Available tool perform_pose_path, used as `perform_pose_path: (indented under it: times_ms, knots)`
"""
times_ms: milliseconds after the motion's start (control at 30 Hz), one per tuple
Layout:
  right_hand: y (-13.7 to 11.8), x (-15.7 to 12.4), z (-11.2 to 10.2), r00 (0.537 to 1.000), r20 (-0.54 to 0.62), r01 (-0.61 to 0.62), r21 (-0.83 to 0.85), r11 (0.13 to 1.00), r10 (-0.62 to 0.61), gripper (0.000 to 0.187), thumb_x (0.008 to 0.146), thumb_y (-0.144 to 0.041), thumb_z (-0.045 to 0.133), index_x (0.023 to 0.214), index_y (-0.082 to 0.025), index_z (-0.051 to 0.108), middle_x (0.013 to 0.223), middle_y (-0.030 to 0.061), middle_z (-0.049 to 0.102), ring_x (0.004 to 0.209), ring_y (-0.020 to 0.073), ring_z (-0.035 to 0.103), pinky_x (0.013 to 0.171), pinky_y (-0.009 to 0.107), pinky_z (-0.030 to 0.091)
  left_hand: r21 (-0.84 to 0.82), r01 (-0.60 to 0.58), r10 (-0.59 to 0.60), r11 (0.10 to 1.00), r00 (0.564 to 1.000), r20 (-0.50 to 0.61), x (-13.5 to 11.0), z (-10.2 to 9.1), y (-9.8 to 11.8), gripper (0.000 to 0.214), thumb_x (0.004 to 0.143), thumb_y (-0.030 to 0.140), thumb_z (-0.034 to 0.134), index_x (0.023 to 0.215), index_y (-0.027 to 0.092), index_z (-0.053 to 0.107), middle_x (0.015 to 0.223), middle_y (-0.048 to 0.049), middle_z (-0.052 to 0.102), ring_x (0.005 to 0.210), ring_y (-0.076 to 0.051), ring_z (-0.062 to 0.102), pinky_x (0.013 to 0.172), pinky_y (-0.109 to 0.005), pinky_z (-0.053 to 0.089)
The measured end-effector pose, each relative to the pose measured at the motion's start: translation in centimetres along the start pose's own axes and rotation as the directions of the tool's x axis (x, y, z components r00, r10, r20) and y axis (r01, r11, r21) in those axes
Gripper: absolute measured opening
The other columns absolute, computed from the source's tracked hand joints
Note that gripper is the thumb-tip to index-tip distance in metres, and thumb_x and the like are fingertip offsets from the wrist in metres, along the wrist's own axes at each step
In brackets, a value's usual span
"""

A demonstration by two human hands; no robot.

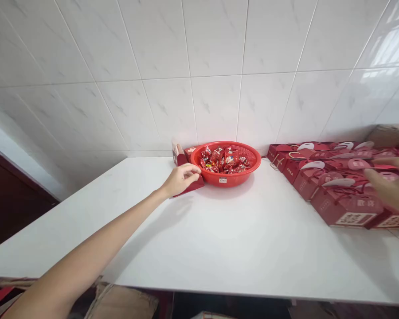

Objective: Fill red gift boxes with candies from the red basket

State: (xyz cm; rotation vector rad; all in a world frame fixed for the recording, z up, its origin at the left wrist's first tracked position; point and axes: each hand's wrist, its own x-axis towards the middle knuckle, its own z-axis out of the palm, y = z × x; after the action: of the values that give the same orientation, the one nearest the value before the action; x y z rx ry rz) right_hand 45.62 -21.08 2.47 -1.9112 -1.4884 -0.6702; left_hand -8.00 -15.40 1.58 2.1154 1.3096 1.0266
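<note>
My left hand (182,178) reaches to the left side of a red plastic basket (222,180), thumb and fingers drawn together. Whether it grips anything at its fingertips is hidden. Under and beside it lies a flat dark-red piece of card (193,186), probably a folded box. Red-wrapped sweets (224,159) fill the basket. At the right edge my right hand (394,186), slightly blurred, is over the rows of dark-red gift boxes (329,206), its fingers apart and nothing seen in them.
Behind the white tabletop (239,248) stands a tiled wall (216,106). More red card (179,155) leans by the wall left of the basket. A cardboard box (392,133) sits at the back right. Below the front edge are brown cardboard pieces (123,303).
</note>
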Motion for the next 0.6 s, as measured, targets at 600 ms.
perform_pose_path:
  times_ms: [600]
  knots:
    - [-21.6,-10.7,5.5,0.563,0.148,0.414,0.801,0.432,-0.813,0.02,0.094,-0.022,0.046,0.103,-0.018,0.064,0.108,0.0128,0.069,0.097,0.0245,0.068,0.084,0.042,0.056,0.55,0.429,-0.575,0.717,0.809,0.119,-4.6,-15.3,-2.2,0.038,0.062,0.038,0.073,0.094,0.017,0.073,0.11,-0.0061,0.075,0.1,-0.023,0.069,0.083,-0.025,0.048]
